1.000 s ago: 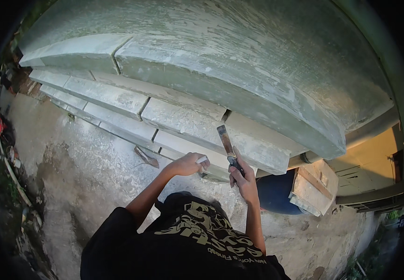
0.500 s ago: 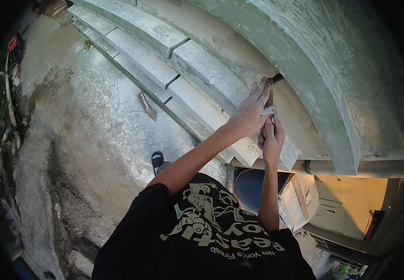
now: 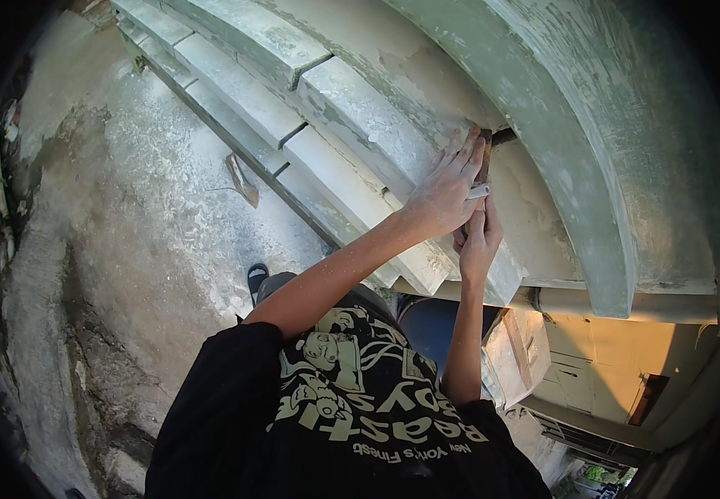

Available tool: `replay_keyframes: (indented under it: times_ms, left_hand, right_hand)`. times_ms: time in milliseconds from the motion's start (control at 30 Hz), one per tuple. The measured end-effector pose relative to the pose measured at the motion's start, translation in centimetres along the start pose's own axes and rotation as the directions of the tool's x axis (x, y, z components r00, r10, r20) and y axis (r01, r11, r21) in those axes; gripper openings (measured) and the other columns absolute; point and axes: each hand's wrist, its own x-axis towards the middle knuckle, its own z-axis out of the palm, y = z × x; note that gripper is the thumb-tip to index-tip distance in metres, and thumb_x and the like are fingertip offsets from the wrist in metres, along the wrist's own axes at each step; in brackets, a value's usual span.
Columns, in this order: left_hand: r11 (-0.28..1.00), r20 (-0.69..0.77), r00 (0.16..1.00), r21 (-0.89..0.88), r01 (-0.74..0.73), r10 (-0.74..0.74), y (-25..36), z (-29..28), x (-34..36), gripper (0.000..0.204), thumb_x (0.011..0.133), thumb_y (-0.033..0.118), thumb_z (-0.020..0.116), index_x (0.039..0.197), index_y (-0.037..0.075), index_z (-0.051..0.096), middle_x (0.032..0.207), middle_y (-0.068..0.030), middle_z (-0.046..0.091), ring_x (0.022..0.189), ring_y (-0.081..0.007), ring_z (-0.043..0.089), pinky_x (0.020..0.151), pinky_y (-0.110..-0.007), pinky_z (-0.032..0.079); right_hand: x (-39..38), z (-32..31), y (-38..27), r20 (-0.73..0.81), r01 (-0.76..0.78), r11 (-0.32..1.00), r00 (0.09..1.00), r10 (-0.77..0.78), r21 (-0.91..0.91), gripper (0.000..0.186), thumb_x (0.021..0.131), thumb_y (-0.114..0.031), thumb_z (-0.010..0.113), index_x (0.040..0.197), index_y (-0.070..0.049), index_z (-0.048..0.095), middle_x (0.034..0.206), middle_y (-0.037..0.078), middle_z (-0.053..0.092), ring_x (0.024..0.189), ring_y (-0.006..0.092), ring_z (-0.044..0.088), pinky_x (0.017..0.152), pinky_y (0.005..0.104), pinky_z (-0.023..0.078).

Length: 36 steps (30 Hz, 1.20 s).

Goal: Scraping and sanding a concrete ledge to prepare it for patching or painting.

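A narrow brown, wood-coloured tool (image 3: 485, 158) with a pale, rounded piece (image 3: 479, 191) jutting from its side is between my two hands, against the plastered face beside the curved grey-green concrete edge (image 3: 572, 150). My left hand (image 3: 445, 193) lies along its upper part, fingers extended and pressed on it. Below, my right hand (image 3: 480, 239) is closed around the lower end, the thumb pointing up. My fingers cover much of the tool, so its exact kind cannot be told. Pale dust coats the left hand and forearm.
Stepped pale concrete slabs (image 3: 335, 166) with dark joints run to the upper left. A long pointed piece (image 3: 243, 181) lies on the whitened floor (image 3: 152, 191). A dark blue barrel (image 3: 435, 328), a pale block with a wooden strip (image 3: 516, 358) and a horizontal pipe (image 3: 626, 306) sit at lower right.
The view has shifted a little, moving the floor and slabs leftward in the picture. Both hands stay on the brown tool at nearly the same spot by the curved edge.
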Motion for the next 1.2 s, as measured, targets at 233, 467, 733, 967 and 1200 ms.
replay_keyframes:
  times_ms: [233,467,733,967,1200]
  left_hand:
    - [0.992,-0.001,0.994,0.063,0.113,-0.113,1.1,0.1,-0.2,0.084,0.095,0.030,0.061,0.153,-0.012,0.017,0.162,-0.0303,0.015,0.150,-0.0494,0.013,0.118,-0.062,0.021]
    - [0.986,-0.049,0.991,0.103,0.128,-0.123,1.4,0.5,0.7,0.082,0.098,0.035,0.056,0.155,-0.008,0.014,0.161,-0.0307,0.016,0.148,-0.0529,0.013,0.117,-0.063,0.021]
    - [0.980,-0.169,0.975,0.114,0.161,-0.141,1.3,-0.5,1.8,0.077,0.098,0.034,0.057,0.152,-0.009,0.024,0.159,-0.0311,0.021,0.147,-0.0527,0.018,0.116,-0.063,0.024]
    - [0.994,-0.227,0.972,0.071,0.078,-0.060,1.0,-0.1,1.2,0.074,0.096,0.030,0.060,0.149,-0.010,0.029,0.158,-0.0298,0.025,0.147,-0.0505,0.021,0.117,-0.059,0.024]
    - [0.997,-0.188,0.979,-0.034,0.076,-0.081,2.1,0.8,1.2,0.079,0.094,0.027,0.062,0.152,-0.009,0.023,0.159,-0.0302,0.022,0.148,-0.0501,0.020,0.118,-0.057,0.025]
  right_hand:
    - [0.2,-0.1,0.5,-0.014,-0.006,0.999,1.000,0.006,0.039,0.042,0.109,-0.020,0.042,0.147,-0.002,0.048,0.061,-0.009,0.041,0.046,0.0013,0.031,0.040,0.0209,0.023]
    - [1.0,-0.9,1.5,-0.029,-0.002,0.999,1.000,0.001,-0.046,0.039,0.109,-0.020,0.042,0.143,-0.004,0.053,0.062,-0.008,0.045,0.045,-0.0002,0.031,0.039,0.0207,0.023]
    - [2.1,0.2,0.7,0.062,0.048,0.999,0.997,-0.048,-0.008,0.036,0.109,-0.023,0.044,0.136,-0.003,0.057,0.060,-0.008,0.043,0.045,0.0007,0.030,0.040,0.0208,0.022]
    - [2.9,-0.3,1.0,-0.007,0.093,0.994,0.996,-0.094,-0.055,0.031,0.109,-0.025,0.044,0.120,-0.002,0.063,0.061,-0.008,0.046,0.044,-0.0010,0.033,0.039,0.0204,0.022]
    - [2.9,-0.8,1.0,-0.046,0.143,0.986,0.988,-0.147,-0.080,0.029,0.109,-0.026,0.046,0.117,-0.003,0.063,0.061,-0.008,0.048,0.044,-0.0015,0.035,0.037,0.0194,0.023]
